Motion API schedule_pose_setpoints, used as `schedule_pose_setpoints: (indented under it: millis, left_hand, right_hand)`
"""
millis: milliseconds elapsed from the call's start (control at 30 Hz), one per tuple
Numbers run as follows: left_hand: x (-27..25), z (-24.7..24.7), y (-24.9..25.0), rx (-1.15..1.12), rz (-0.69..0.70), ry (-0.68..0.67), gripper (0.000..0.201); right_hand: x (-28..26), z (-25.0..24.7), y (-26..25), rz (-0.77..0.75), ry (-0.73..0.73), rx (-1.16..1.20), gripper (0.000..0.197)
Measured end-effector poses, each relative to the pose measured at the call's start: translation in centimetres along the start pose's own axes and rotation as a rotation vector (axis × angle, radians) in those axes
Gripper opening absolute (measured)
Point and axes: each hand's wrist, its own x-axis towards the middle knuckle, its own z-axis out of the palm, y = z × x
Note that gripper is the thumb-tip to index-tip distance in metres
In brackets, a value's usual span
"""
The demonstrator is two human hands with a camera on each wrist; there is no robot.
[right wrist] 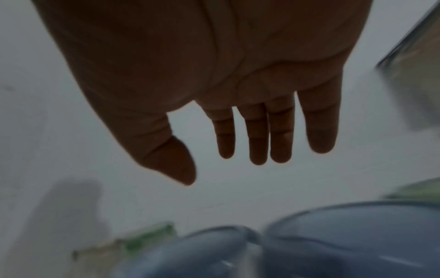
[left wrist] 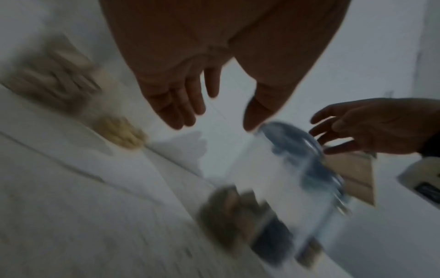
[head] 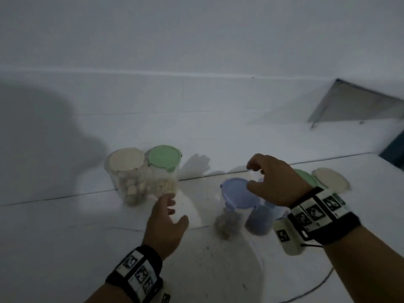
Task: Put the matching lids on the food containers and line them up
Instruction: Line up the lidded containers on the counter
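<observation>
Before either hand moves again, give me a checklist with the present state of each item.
1. Left hand free: ok, fingers relaxed, holding nothing.
2. Right hand free: ok, it hovers over the blue-lidded jars with fingers loosely spread.
3. Cream-lidded jar and green-lidded jar lined up at the wall: ok, side by side.
4. Blue lid on the front jar: on top, ok; whether it is clipped shut, cannot tell.
5. Second blue jar under the right hand: lid seating cannot tell, mostly hidden.
6. Loose green lid and cream lid at the right: not ok, lying on the counter without jars.
</observation>
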Motion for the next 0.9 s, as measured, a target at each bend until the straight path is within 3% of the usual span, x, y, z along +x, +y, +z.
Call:
schedule_pose_setpoints:
  millis: [67, 100, 233, 333, 400, 600, 767, 900]
  left_hand:
    - [-1.4, 3.8, 0.9, 0.064, -0.002, -0.193, 0.086]
    - [-1.8, 5.6, 1.2, 0.081, -0.034, -0.228, 0.095]
    - [-1.9, 11.1, 2.6, 0.110, -0.085, -0.197, 0.122]
    - [-1.6, 13.1, 4.0, 0.036, -0.079, -0.093, 0.108]
    - [-1.6, 14.0, 4.9, -0.006, -0.075, -0.050, 0.096]
    - [-2.1, 14.9, 5.9, -0.088, -0.149, 0.035, 0.084]
    - [-1.5, 13.9, 5.1, -0.098, -0.182, 0.130, 0.088]
    - [1.2, 12.5, 4.6, -0.070, -0.221, 0.238, 0.098]
  right_hand:
    - [-2.2, -0.8, 4.0, 0.089, -0.036, -0.067, 0.065]
    - [-3.1, -0.7, 5.5, 0.129, -0.021, -0.088, 0.070]
    - [-6.9, 3.1, 9.7, 0.302, 0.137, 0.091, 0.051]
    - [-9.5, 8.0, 10.7, 0.412, -0.026, 0.382, 0.063]
    - [-9.4, 10.2, 11.0, 0.440, -0.024, 0.527, 0.076]
    - [-6.3, 12.3, 11.1, 0.536, -0.011, 0.607, 0.116]
    - [-4.5, 11.9, 10.2, 0.499, -0.033, 0.502, 0.081]
    - [-0.9, 13.3, 8.9, 0.459, -0.063, 0.546, 0.072]
